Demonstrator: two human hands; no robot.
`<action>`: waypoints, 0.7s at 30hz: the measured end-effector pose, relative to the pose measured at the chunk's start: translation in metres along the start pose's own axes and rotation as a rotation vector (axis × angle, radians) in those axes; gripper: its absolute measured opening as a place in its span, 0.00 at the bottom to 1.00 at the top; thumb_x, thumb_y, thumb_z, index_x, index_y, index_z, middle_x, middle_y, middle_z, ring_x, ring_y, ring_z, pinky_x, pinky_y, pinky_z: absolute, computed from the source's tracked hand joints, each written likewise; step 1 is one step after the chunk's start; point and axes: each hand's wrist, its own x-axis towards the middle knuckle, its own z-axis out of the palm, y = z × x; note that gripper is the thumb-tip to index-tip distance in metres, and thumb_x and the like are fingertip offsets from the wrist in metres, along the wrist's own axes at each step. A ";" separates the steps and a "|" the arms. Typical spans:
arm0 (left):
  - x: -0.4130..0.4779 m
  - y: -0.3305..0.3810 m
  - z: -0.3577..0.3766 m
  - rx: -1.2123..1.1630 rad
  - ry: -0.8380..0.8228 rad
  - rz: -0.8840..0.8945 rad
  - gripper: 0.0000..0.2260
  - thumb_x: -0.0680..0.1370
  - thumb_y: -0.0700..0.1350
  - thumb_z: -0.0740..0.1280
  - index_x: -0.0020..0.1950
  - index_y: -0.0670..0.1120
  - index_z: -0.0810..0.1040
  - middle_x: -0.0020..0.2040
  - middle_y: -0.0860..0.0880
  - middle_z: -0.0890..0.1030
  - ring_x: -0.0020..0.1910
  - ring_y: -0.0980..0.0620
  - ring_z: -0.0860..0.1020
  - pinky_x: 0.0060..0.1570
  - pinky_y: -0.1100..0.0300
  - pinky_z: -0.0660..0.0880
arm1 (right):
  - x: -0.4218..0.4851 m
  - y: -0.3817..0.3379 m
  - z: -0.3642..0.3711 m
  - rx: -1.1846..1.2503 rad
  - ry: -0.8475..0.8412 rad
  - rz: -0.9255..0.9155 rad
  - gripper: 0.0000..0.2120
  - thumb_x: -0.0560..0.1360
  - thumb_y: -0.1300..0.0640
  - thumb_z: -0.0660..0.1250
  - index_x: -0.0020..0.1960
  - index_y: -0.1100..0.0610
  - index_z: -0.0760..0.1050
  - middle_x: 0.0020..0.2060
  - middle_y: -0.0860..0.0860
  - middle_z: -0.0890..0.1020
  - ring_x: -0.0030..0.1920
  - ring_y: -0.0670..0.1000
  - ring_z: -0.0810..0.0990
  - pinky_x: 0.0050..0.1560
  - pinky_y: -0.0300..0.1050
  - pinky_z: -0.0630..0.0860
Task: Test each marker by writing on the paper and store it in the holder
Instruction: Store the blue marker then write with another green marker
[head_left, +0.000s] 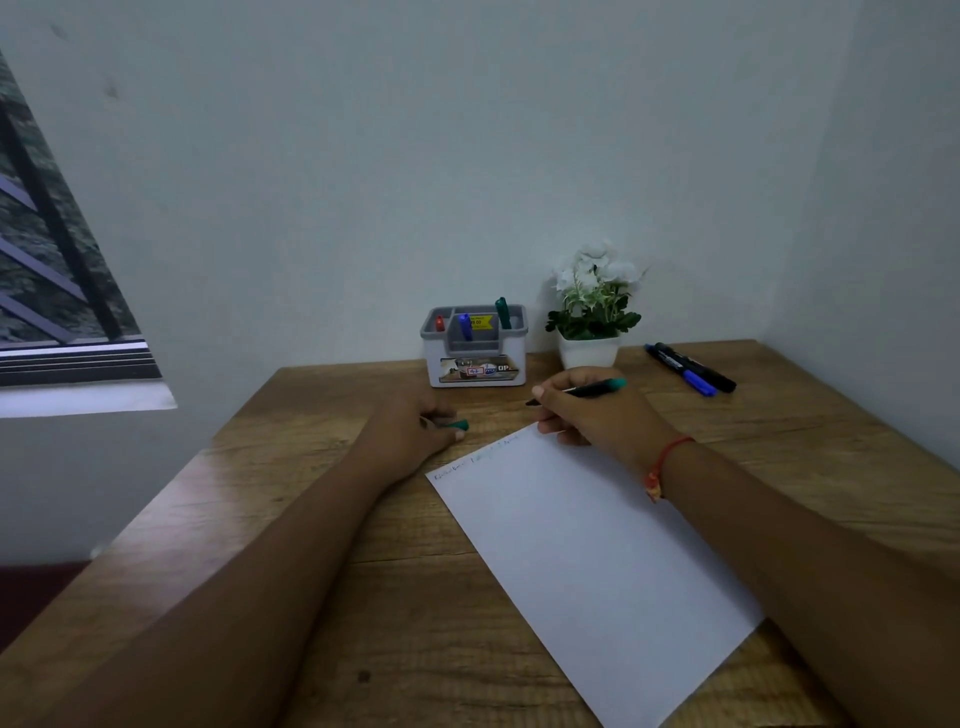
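My right hand (592, 410) grips an uncapped green marker (587, 388) just past the far corner of the white paper (582, 551), tip pointing left. Faint scribbles run along the paper's top edge. My left hand (410, 426) rests on the table left of the paper, fingers closed on the green cap (460, 425). The white and grey holder (475, 345) stands by the wall with a red, a blue and a green marker in it. A blue marker (685, 375) and a black marker (698, 368) lie at the right.
A small white pot with white flowers (592, 312) stands right of the holder. The wooden table (311, 519) fits into a corner, walls behind and at the right. A window is at the left.
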 end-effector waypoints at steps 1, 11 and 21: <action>0.000 0.000 -0.001 -0.011 -0.006 -0.003 0.18 0.72 0.49 0.74 0.60 0.48 0.80 0.56 0.51 0.81 0.51 0.57 0.75 0.45 0.68 0.69 | 0.000 0.000 0.000 0.001 0.003 -0.005 0.04 0.76 0.53 0.75 0.45 0.53 0.84 0.38 0.53 0.89 0.39 0.49 0.88 0.33 0.36 0.79; -0.004 0.004 -0.013 -0.107 -0.060 0.032 0.19 0.70 0.57 0.74 0.60 0.61 0.77 0.57 0.60 0.75 0.54 0.62 0.71 0.48 0.65 0.66 | 0.005 -0.001 0.000 -0.063 0.064 0.004 0.06 0.79 0.55 0.70 0.47 0.56 0.84 0.36 0.49 0.87 0.36 0.43 0.85 0.35 0.36 0.81; -0.007 0.012 -0.004 0.099 -0.376 0.252 0.17 0.71 0.60 0.71 0.60 0.68 0.76 0.74 0.56 0.65 0.70 0.56 0.63 0.59 0.61 0.58 | 0.011 0.008 0.002 -0.252 0.056 0.003 0.06 0.73 0.58 0.73 0.42 0.60 0.84 0.34 0.56 0.87 0.32 0.47 0.83 0.33 0.40 0.79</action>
